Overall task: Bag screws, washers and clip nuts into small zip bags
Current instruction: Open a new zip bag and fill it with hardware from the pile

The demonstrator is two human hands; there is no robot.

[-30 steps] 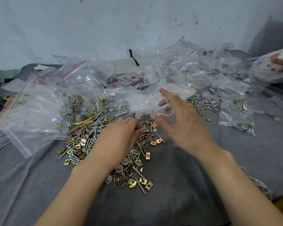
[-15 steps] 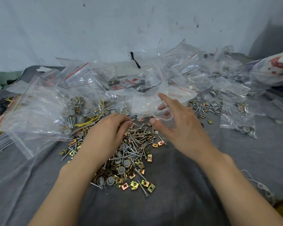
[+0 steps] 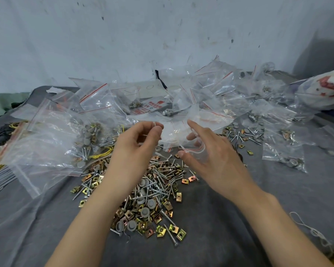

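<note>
A loose pile of screws, grey washers and gold clip nuts [image 3: 152,191] lies on the grey cloth between my forearms. My left hand [image 3: 135,149] is raised above the pile's far edge, fingers curled, pinching a small pale piece that looks like a screw [image 3: 155,123] at its fingertips. My right hand [image 3: 214,162] holds a small clear zip bag [image 3: 181,132] with a red-lined mouth, thumb under the near lip, fingers behind it and the index finger stretched out. The left fingertips are close to the bag's left side.
Many clear zip bags [image 3: 278,120], some filled with hardware, are heaped along the back and right. A big bag of washers and screws [image 3: 52,139] lies at the left. A white string [image 3: 312,230] lies at the lower right. A wall [image 3: 123,35] stands behind.
My left hand has lifted off the pile and moved up towards the bag with a pinched piece. My right hand has stayed with the bag, held a little higher.
</note>
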